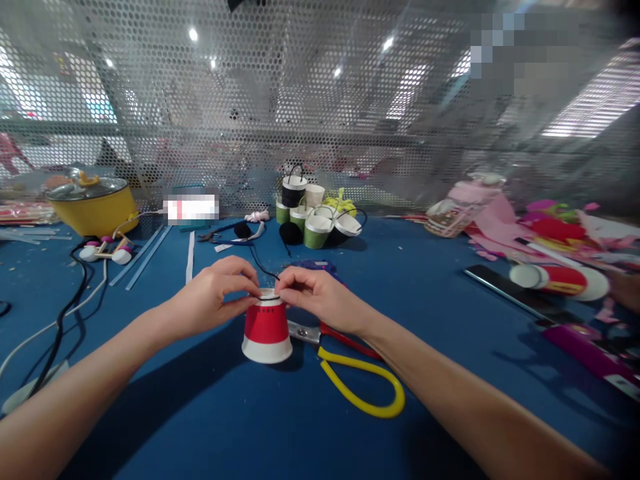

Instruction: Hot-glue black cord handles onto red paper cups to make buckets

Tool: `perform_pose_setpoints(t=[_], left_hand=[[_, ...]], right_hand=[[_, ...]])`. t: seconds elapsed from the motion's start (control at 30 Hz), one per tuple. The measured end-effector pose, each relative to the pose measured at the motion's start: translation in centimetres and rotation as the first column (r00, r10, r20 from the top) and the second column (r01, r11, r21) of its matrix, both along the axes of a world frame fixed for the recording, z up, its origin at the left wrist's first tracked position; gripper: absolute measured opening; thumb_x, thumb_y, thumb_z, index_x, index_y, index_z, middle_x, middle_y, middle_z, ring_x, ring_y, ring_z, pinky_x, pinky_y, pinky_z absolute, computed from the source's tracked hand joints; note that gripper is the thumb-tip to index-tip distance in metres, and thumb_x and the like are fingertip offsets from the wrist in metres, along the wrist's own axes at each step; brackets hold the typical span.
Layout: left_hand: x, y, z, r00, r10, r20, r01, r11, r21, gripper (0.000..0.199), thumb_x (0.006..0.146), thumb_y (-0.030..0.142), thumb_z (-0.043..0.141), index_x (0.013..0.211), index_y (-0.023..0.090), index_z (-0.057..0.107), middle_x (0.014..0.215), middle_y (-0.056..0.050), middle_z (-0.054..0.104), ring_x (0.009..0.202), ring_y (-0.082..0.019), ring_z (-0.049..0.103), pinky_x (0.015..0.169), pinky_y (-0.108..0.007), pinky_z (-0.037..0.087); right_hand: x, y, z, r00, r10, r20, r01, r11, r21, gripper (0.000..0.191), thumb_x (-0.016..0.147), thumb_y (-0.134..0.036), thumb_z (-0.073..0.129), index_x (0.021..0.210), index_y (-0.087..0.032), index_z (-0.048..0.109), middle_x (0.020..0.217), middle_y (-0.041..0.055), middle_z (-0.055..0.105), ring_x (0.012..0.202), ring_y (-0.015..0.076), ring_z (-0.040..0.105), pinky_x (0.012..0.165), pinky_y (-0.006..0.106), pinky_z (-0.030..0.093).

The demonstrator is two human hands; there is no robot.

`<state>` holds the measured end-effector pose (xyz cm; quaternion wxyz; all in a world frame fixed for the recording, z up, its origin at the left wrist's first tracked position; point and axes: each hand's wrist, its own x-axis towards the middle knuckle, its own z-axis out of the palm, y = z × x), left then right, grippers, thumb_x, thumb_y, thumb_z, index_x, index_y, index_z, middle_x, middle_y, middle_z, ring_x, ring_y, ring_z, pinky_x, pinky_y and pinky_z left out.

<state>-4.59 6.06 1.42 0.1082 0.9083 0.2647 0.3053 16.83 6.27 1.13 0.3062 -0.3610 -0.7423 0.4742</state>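
An upside-down paper cup (267, 328), red with a white rim at the bottom, stands on the blue table in front of me. Around its narrow upper end lies a black cord (269, 298), whose loose length trails up behind the cup. My left hand (223, 290) pinches the cord at the cup's left edge, thumb against index finger. At the right edge my right hand (317, 297) pinches it the same way; both hands' fingertips touch the cup. Scissors (360, 404) with one yellow and one red handle lie just right of the cup, the blades partly hidden behind it.
Small green, white and black cups (317, 233) cluster at the back. Pliers (215, 238) and paper strips (190, 257) lie back left, near a yellow pot (95, 210). A phone (510, 292), another red-white cup (565, 281) and someone else's hand (625, 290) are at right.
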Motion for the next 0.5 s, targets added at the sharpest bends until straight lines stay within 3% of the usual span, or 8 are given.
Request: perform_pose_setpoints(t=[0.5], left_hand=[[0.27, -0.05, -0.02, 0.998, -0.029, 0.048, 0.027, 0.999, 0.030, 0.015, 0.081, 0.016, 0.050, 0.079, 0.015, 0.065, 0.082, -0.009, 0.064, 0.094, -0.021, 0.057, 0.079, -0.036, 0.050]], right_hand=[[-0.08, -0.01, -0.19, 1.000, -0.008, -0.014, 0.008, 1.000, 0.003, 0.006, 0.078, -0.022, 0.055, 0.076, -0.016, 0.056, 0.074, -0.0009, 0.053, 0.068, 0.0106, 0.050, 0.066, 0.026, 0.042]])
